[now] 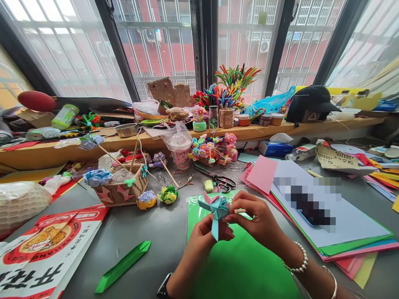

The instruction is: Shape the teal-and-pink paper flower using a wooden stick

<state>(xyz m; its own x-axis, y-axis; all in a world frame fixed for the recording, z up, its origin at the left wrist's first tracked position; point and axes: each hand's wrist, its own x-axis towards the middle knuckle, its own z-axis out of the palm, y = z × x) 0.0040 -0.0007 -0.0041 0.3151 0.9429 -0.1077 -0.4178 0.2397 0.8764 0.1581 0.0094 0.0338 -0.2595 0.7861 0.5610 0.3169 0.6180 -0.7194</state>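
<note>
A folded paper flower [219, 209], light blue with some pink, is held up above a green sheet [249, 265]. Its pointed blue and pink petals stick out to the sides. From below, my left hand [202, 234] grips it, with some fingers hidden behind the paper. My right hand [254, 214] pinches at its right edge with thumb and forefinger; the exact bit of paper between them is hidden. A folded green paper strip [123, 268] lies on the table to the left. Scissors [218, 179] rest just beyond the green sheet.
Stacked coloured paper [336, 207] with a blurred-out dark object lies at right. Folded flowers [168, 194] and a decorated box [116, 193] stand at left, near a food bag [52, 245]. A lidded cup [181, 151] and fuzzy flowers [215, 149] stand behind.
</note>
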